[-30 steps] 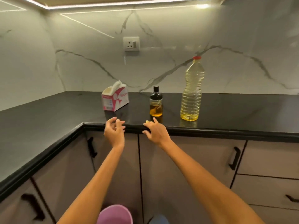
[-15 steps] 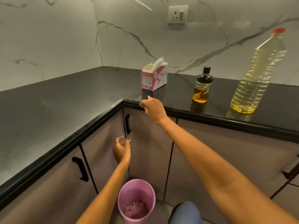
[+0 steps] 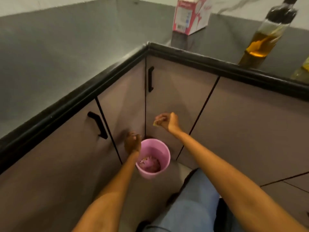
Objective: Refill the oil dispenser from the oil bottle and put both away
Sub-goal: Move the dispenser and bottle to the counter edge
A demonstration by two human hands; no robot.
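The oil dispenser (image 3: pixel 265 36), a small glass bottle with a black top and amber oil, stands on the black counter (image 3: pixel 66 52) near its front edge at upper right. Only the oily bottom of the large oil bottle (image 3: pixel 303 71) shows at the right border. My right hand (image 3: pixel 166 122) is low in front of the cabinet doors, above the bin, pinching a small yellowish scrap. My left hand (image 3: pixel 132 143) hangs at the left rim of the pink bin (image 3: pixel 164 151), fingers loosely curled, holding nothing that I can see.
The pink bin stands on the floor in the cabinet corner with scraps inside. A pink-and-white tissue box (image 3: pixel 190 15) sits on the counter. Black door handles (image 3: pixel 150 79) (image 3: pixel 98 124) stick out from the corner cabinets. My knee in blue jeans (image 3: pixel 192 203) is below.
The view has tilted down toward the floor. My right hand left the counter edge and dropped toward the bin with a small scrap. My left hand sank to the bin's rim.
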